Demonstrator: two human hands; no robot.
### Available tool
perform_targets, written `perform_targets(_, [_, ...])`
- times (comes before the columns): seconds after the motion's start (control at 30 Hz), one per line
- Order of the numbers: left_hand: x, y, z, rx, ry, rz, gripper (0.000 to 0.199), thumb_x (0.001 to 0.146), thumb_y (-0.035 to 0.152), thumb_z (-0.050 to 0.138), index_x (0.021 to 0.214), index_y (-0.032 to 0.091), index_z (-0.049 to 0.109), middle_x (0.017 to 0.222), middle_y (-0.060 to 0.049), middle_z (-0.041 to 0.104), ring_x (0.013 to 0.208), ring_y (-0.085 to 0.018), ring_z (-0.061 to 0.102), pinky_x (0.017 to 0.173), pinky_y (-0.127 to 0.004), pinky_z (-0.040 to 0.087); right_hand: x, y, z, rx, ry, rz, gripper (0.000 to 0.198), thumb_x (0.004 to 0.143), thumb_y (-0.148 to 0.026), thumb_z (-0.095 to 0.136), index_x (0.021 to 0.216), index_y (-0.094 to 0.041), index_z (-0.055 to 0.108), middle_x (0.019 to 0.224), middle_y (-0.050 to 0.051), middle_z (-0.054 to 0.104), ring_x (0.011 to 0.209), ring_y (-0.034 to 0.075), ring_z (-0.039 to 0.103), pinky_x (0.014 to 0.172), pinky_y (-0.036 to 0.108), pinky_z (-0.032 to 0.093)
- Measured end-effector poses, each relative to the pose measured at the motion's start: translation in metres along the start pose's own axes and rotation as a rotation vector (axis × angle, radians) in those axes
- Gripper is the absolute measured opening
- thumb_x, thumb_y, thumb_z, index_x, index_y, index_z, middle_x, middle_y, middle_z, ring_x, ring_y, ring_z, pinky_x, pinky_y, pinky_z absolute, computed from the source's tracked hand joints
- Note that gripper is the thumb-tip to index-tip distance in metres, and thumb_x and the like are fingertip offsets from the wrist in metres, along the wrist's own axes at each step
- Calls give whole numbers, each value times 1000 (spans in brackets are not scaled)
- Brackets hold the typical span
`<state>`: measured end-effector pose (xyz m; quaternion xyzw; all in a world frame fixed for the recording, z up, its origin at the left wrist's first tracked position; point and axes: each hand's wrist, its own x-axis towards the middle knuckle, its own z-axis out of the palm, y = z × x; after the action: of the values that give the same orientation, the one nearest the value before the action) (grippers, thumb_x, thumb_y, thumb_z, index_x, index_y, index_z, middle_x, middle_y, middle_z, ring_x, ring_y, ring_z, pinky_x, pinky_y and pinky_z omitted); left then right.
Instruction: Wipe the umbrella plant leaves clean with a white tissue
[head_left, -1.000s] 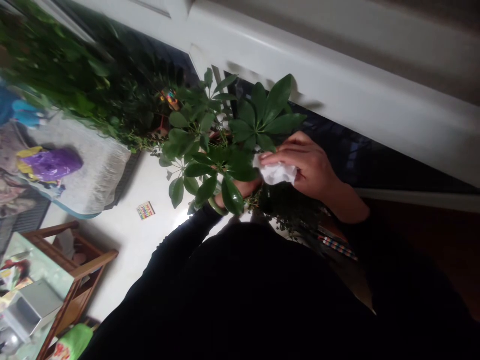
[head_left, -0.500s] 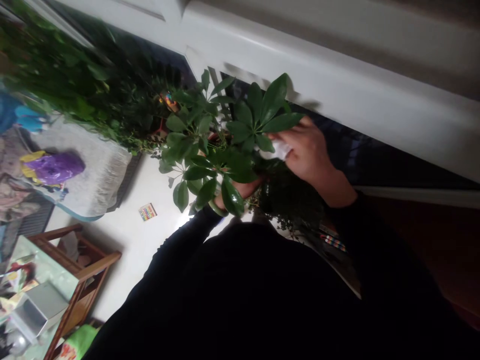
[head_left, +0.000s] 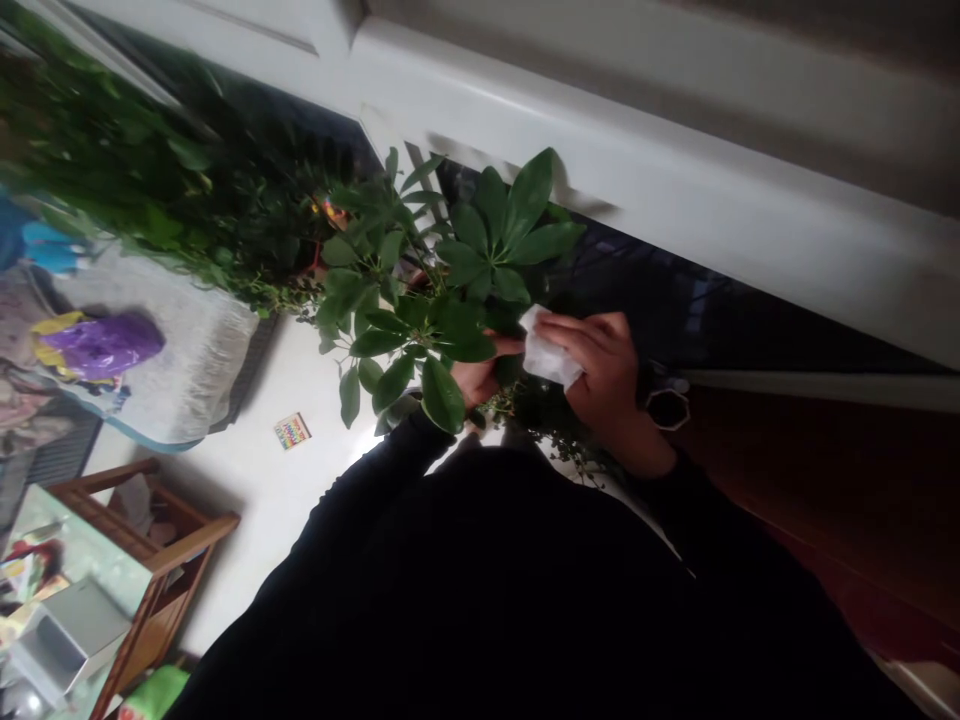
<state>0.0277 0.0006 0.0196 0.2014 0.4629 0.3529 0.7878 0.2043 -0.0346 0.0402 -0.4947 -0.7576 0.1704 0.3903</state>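
My right hand (head_left: 600, 365) pinches a crumpled white tissue (head_left: 547, 350) just right of a leafy houseplant (head_left: 491, 260) with glossy, finger-like leaves. Beneath the plant's lower leaves is my left hand (head_left: 476, 382), partly covered by them. One of its fingers stretches toward the tissue, and I see nothing held in it; whether it touches a leaf is hidden. The plant's nearest leaf (head_left: 442, 395) hangs in front of my left wrist.
A white ledge (head_left: 600, 130) runs above the plant. More plants (head_left: 187, 190) crowd the left. A purple bag (head_left: 112, 340) lies on a pale fringed cover. On the white floor (head_left: 255, 500) is a small colourful card (head_left: 292, 430). A wooden table (head_left: 191, 545) stands lower left.
My right hand has come down, away from the upper leaf cluster, bringing the tissue with it. More of the tissue now shows. My left hand has shifted slightly left under the leaves.
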Motion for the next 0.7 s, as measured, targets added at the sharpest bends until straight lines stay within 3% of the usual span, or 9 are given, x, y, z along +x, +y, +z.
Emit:
perform_targets(0.2, [1,-6,-1,-137,-9,34,33,62,31,99,81,19,74,83,-2,79,87,-22,76,83,-37,59,2,4,1,31,5,17,54,95,-8,49,135,-33,75,137,0,81,109,27,74,94,50,55])
perform_targets(0.37, [-2,-5,3,-141,37,51,28,68,30,96,84,18,76,77,1,73,73,-14,63,78,-34,53,8,9,-6,67,78,50,41,100,-11,54,126,-32,77,133,1,83,111,28,76,98,51,53])
perform_targets(0.5, [-5,-3,4,-149,-20,84,30,70,29,94,93,21,76,75,3,66,72,-11,56,77,-31,49,11,15,-12,112,109,104,36,99,-12,55,119,-30,79,127,3,85,110,28,76,95,50,55])
perform_targets(0.7, [-6,-3,-2,-102,-25,94,28,73,29,92,72,20,65,73,2,62,71,-12,56,75,-32,49,2,37,-11,105,44,216,31,94,-16,60,110,-31,81,113,6,85,96,29,74,82,46,62])
